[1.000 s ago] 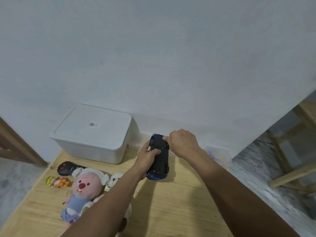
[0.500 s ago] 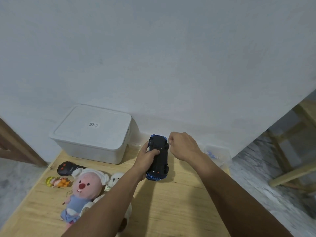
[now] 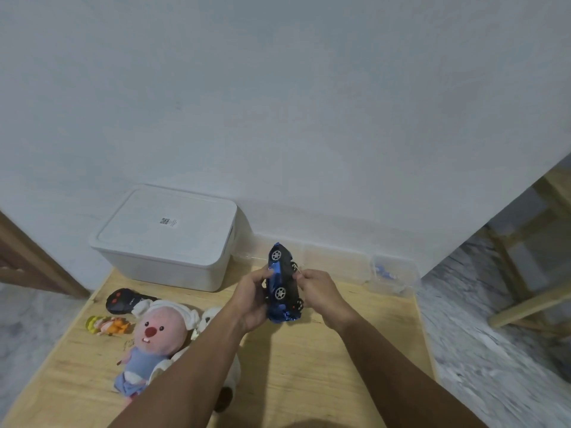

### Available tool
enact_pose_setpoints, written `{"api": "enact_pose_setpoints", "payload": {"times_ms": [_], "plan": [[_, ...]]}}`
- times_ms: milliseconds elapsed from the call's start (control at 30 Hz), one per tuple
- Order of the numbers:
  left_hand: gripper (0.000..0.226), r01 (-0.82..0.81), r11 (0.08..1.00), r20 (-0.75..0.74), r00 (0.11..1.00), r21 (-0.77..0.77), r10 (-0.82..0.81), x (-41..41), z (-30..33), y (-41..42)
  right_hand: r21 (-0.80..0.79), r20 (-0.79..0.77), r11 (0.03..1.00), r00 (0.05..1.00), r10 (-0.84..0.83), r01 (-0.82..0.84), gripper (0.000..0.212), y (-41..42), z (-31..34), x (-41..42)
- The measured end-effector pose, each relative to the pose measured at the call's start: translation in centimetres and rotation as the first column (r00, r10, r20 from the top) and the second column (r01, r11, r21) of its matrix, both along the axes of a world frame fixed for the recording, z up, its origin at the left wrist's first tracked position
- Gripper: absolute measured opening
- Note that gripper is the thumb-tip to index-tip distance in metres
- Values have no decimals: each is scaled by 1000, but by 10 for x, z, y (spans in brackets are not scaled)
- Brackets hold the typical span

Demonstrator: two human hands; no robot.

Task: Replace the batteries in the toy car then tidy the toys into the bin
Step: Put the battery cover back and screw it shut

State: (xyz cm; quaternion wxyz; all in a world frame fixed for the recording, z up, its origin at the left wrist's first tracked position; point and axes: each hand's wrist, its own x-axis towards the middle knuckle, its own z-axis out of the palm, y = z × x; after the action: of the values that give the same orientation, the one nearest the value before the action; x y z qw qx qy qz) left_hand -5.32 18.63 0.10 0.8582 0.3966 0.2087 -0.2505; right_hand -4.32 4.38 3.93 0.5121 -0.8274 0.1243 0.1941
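**Battery step in hand, tidying not begun**

The toy car [image 3: 281,284] is held on its side above the surface [image 3: 309,366], gripped by the left hand [image 3: 251,299]. The right hand [image 3: 318,291], just beside it, is curled at the underside; whether anything is pinched cannot be told. Beyond the left hand the bin [image 3: 167,239] is lidded, and the plush toy [image 3: 157,338] is unpacked.
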Motion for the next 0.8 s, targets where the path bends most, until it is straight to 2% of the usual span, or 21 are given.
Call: {"api": "enact_pose_setpoints", "payload": {"times_ms": [67, 167, 333, 400, 467, 567, 700, 800], "plan": [[45, 46, 997, 2, 999, 69, -46, -2, -6, -1, 141, -99, 989, 994, -35, 49, 29, -1, -5, -5], [47, 109, 953, 45, 991, 284, -127, -5, -9, -7, 284, -206, 949, 975, -79, 137, 40, -6, -23, -9], [47, 61, 845, 111, 984, 532, -140, -9, -15, -20, 230, -242, 958, 963, -114, 171, 39, -14, -52, -13], [33, 46, 753, 116, 980, 657, -161, -11, -23, -28, 162, -251, 969, 958, -141, 185, 41, -14, -59, -16], [31, 44, 655, 105, 977, 755, -186, -14, -30, -35, 90, -252, 975, 952, -175, 203, 40, -14, -69, -18], [23, 26, 555, 107, 973, 832, -206, -16, -34, -41, 84, -303, 957, 922, -242, 278, 37, -18, -80, -20], [19, 40, 498, 104, 960, 866, -258, -16, -38, -44, 83, -387, 917, 861, -331, 391, 27, -23, -91, -23], [22, 43, 462, 91, 960, 886, -265, -17, -41, -48, 42, -394, 909, 843, -367, 416, 22, -26, -94, -25]]}}
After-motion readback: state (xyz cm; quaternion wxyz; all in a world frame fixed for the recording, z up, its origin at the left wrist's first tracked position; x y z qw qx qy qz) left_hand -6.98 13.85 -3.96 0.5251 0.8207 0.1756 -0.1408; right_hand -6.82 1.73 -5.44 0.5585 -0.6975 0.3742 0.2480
